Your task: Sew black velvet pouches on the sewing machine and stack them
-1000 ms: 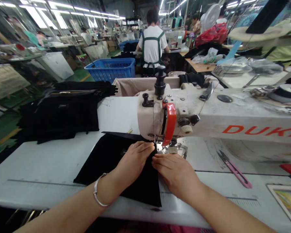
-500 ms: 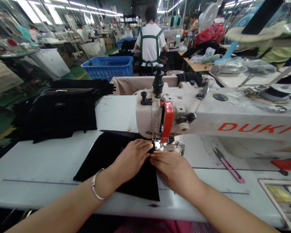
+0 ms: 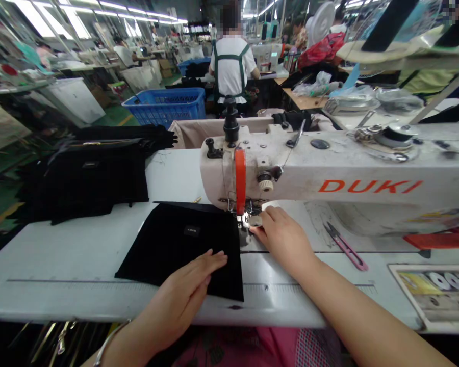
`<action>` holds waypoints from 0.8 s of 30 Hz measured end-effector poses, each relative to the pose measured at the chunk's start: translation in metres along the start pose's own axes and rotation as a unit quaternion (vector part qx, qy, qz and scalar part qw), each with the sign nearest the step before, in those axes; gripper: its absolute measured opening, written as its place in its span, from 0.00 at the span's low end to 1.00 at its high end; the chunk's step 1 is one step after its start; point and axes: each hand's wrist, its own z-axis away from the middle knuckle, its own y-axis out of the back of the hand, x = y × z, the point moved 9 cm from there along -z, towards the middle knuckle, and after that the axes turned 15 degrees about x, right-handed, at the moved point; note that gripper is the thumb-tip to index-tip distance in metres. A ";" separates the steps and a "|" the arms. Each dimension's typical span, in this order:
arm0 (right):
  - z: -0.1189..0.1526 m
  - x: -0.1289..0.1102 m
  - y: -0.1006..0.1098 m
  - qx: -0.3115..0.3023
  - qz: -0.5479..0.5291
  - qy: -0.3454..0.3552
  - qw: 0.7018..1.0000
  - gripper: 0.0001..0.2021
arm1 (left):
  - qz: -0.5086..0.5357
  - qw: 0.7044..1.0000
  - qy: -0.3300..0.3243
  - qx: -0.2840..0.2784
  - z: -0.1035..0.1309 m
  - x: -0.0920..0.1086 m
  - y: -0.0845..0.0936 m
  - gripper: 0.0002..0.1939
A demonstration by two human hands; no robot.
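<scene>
A flat black fabric piece (image 3: 164,255) with a small dark label (image 3: 192,231) lies on the machine table, its right edge beside the needle area. My left hand (image 3: 187,285) rests on its lower right part with fingers stretched out, holding nothing. Just right of the presser foot (image 3: 243,220), my right hand (image 3: 283,232) has its thumb and fingers closed at a small metal plate (image 3: 255,220). Whether they grip that plate or something smaller is hidden. The sewing machine (image 3: 298,168) has an orange guard (image 3: 240,181) in front of its needle bar.
Pink thread snips (image 3: 346,247) lie right of my right hand. A stack of black fabric pieces (image 3: 84,178) sits at the left. Behind the machine are a fabric-lined bin (image 3: 191,133), a blue basket (image 3: 164,104) and a person in a white shirt (image 3: 231,66).
My left hand has slid back toward me from the needle, uncovering the label. My right hand has left the fabric and moved to the presser foot's right side. The view has shifted right.
</scene>
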 end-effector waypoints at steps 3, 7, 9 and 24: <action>0.024 -0.026 0.011 -0.030 -0.078 0.026 0.996 0.05 | 0.017 0.999 0.031 0.039 -0.002 -0.006 0.004 0.23; 0.070 -0.054 0.030 -0.053 -0.235 -0.003 0.971 0.09 | 0.040 0.991 0.037 0.120 -0.005 -0.005 0.019 0.16; 0.083 -0.060 0.031 -0.046 -0.238 -0.015 0.970 0.09 | 0.046 0.988 0.016 0.149 -0.006 0.000 0.026 0.17; 0.089 -0.067 0.028 0.032 -0.228 -0.005 0.973 0.10 | 0.044 0.987 -0.074 0.137 -0.004 0.022 0.021 0.20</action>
